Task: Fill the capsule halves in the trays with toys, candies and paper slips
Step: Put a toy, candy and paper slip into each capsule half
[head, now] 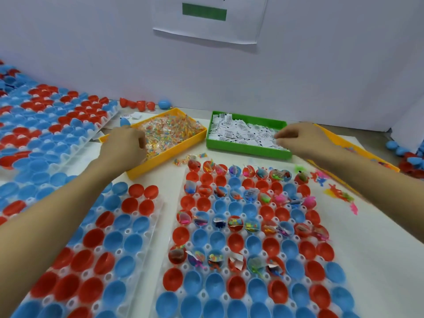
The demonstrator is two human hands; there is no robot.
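While trays wait, hands (125, 143) (300, 137) reach bins.

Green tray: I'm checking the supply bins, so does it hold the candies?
No, the green tray holds white paper slips; the candies fill the yellow tray.

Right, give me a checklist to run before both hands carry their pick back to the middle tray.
1. Left hand over the yellow candy bin: ok.
2. Left grip on a candy packet: cannot tell, fingertips hidden.
3. Right hand at the green slip bin: ok.
4. Right fingers pinching paper slips: ok, though how many cannot be told.
5. Empty capsule halves left in the middle tray: ok, several rows.
6. Loose candy packets lying off-tray: not ok, tidy them.
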